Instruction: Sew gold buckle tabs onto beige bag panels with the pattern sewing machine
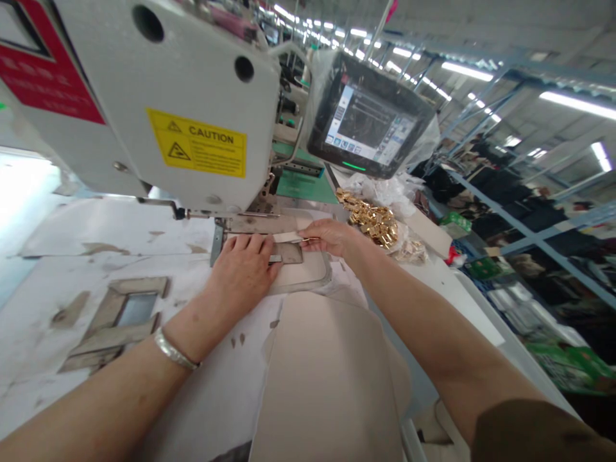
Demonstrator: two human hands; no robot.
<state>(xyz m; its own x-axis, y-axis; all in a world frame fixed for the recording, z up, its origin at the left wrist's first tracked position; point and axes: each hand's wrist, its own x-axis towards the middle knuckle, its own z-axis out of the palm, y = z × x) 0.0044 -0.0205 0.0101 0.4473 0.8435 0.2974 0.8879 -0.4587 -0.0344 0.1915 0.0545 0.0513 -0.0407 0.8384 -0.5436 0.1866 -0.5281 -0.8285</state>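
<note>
My left hand (243,266) lies flat, fingers stretched out, on a beige piece held in a clear plastic template (308,273) under the head of a white sewing machine (144,96). My right hand (330,234) is just to the right, fingers pinched on a small thin metal part (308,240) at the template's upper edge. A metal clamp plate (255,223) sits right above my fingers. A silver bracelet (173,350) circles my left wrist.
A pile of gold metal buckles (375,221) lies right of my right hand. A touchscreen panel (368,119) hangs above. A stack of beige cut pieces (327,372) lies near me. A taped rectangular frame (120,314) sits at left. Racks stand at right.
</note>
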